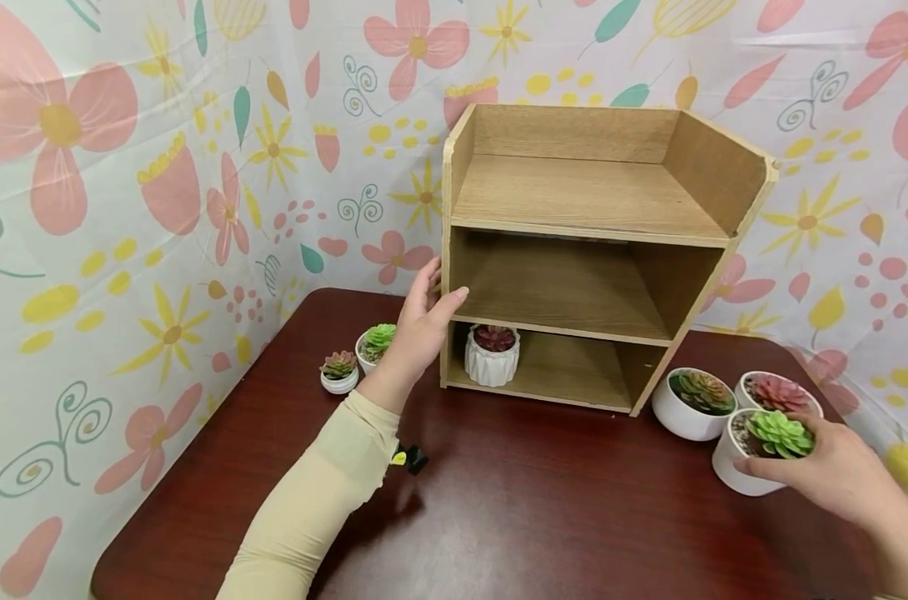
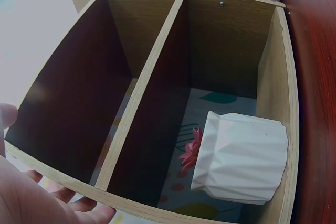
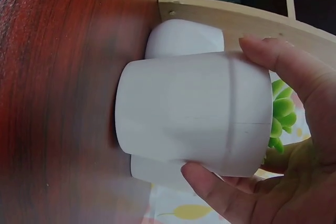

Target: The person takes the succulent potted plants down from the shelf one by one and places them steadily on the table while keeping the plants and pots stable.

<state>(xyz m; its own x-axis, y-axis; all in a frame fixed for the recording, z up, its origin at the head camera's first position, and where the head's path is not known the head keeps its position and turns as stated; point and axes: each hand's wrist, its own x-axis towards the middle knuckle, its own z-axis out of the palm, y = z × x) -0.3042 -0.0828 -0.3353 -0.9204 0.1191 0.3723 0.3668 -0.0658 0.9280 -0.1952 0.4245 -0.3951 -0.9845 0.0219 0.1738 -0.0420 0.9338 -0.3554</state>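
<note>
My right hand (image 1: 836, 471) grips the rim of a white pot with a green succulent (image 1: 754, 471); the right wrist view shows thumb and fingers on opposite sides of the pot (image 3: 184, 111). My left hand (image 1: 423, 312) rests at the left side panel of a wooden shelf unit (image 1: 562, 333), fingers along the outer face and thumb spread across the front edge. In the left wrist view, that hand (image 2: 37, 198) lies beside the panel. A ribbed white pot with a dark red succulent (image 1: 493, 357) stands in the bottom compartment, at its left.
Beside the held pot stand two white pots, one with a green-brown succulent (image 1: 694, 408) and one with a pink succulent (image 1: 780, 393). Left of the shelf are a small reddish succulent (image 1: 339, 372) and a green one (image 1: 377, 342), partly behind my left arm. The table (image 1: 514, 500) is dark red wood.
</note>
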